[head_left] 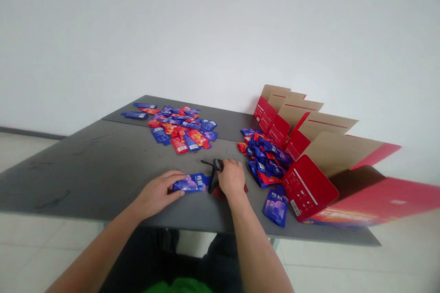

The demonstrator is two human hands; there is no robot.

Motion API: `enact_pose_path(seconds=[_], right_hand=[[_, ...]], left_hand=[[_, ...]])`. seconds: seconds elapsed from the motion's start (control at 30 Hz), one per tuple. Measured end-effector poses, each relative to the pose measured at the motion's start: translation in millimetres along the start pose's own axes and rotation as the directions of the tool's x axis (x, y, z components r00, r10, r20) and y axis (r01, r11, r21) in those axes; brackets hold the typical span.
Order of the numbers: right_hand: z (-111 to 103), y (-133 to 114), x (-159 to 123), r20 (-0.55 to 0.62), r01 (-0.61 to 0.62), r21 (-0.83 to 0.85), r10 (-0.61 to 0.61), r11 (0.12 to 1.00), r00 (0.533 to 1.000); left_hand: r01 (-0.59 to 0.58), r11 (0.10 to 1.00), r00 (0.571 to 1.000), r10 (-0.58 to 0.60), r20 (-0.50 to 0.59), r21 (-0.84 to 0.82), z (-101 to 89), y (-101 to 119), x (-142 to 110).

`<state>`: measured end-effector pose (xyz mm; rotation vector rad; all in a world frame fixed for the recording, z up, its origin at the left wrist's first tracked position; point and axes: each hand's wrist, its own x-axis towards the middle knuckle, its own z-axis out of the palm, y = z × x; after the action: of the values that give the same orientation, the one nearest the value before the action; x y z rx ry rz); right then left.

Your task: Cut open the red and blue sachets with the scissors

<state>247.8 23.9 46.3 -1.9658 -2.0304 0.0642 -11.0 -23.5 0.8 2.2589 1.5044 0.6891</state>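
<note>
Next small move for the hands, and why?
Probably a slight press down by the right hand on the black tool, with the left hand steadying the blue pouch. The right hand grips the tool, and the pouch's narrow end points at it; whether that end is seated is hidden, so I'd check first.
</note>
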Motion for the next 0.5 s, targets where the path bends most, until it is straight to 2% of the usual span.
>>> enact_pose_path(seconds=[0.07, 0.13, 0.17, 0.2, 0.27, 0.37, 0.5], right_hand=[[-5.6, -17.8, -7.5, -0.068, 0.071, 0.06, -0.067, 0.996, 0.995], [-1.0, -47.0, -20.0, -0.112, 0.22, 0.15, -0.204, 0.964, 0.972], [4.7, -61.9, -26.3, -0.107, 0.308, 0.183, -0.293, 0.934, 0.95], [11.6, -74.6, -31.9, -0.086, 0.345, 0.212, -0.334, 0.914, 0.939], [26.1, -88.0, -38.8, -0.032, 0.346, 0.234, -0.348, 0.909, 0.937], [37.8, -71.2, -34.8, 0.027, 0.257, 0.187, -0.266, 0.948, 0.964], [23.5, -14.1, -9.5, 0.061, 0.084, 0.053, -0.087, 0.995, 0.994]], left_hand=[[-0.012, 1.0, 1.0, 0.012, -0.011, -0.012, 1.2, -1.6, 0.2], [-0.026, 0.999, 1.0, 0.025, -0.009, -0.029, 2.4, -2.8, 1.6], [-0.032, 0.999, 0.999, 0.032, -0.002, -0.036, 2.8, -3.1, 2.4], [-0.035, 0.999, 0.999, 0.036, 0.006, -0.038, 3.1, -3.2, 3.3], [-0.033, 0.999, 0.999, 0.034, 0.005, -0.027, 3.1, -2.4, 4.3], [-0.04, 0.999, 0.999, 0.04, -0.019, -0.01, 1.8, 0.7, 3.9], [-0.015, 1.0, 1.0, 0.014, -0.021, -0.015, -1.4, 4.3, 1.6]])
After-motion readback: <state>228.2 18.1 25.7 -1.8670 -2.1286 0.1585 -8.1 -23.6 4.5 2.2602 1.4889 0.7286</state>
